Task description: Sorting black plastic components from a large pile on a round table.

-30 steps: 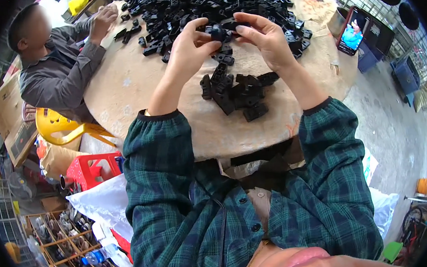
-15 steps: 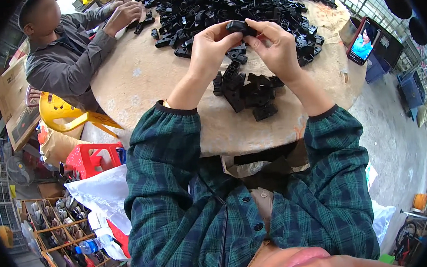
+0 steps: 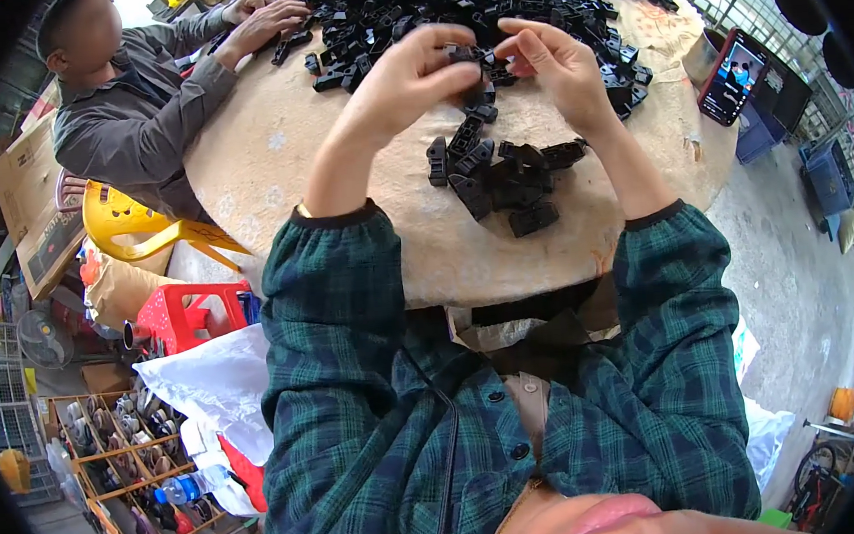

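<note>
Hands (image 3: pixel 476 62) pinch black part (image 3: pixel 480 55)

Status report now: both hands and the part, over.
Left hand and right hand pinch one small black plastic part together. Small pile of black parts lies below. Nothing blocks.

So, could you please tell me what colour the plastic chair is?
The plastic chair is yellow, seen in the head view.
</note>
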The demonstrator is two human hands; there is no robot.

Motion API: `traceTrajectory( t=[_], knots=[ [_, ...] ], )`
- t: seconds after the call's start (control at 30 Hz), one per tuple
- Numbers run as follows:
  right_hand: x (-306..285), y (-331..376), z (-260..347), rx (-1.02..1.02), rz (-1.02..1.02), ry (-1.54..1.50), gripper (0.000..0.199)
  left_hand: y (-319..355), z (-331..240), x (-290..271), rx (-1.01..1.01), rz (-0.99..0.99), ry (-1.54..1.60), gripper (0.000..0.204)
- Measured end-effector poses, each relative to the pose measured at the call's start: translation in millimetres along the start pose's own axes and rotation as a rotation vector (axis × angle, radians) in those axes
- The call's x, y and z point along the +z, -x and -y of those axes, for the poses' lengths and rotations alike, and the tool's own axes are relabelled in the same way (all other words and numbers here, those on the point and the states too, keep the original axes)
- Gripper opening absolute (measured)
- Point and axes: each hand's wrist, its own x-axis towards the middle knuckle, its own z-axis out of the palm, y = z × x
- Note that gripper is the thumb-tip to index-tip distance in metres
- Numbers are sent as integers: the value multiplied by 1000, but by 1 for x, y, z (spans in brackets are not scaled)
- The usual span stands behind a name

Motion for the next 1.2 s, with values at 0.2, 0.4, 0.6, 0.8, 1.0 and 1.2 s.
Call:
traceTrajectory(
  t=[0.2,0.4,0.6,0.8,1.0,1.2],
  knots=[
    [2,0,-35,-321,285,975,35,7,2,1,-96,364,-711,24],
    [5,2,-35,-108,300,873,32,-1,34,4,21,86,-683,16],
    [-5,4,-30,-29,229,801,34,-8,43,11,35,49,-764,24],
    [-10,2,-32,43,39,649,33,-16,44,13,-121,88,-628,30],
    [-5,-3,-25,-88,-22,387,28,-25,38,17,-154,219,-726,25],
    [4,7,-8,-182,62,383,27,-26,40,13,-157,-3,-499,18]
  ],
)
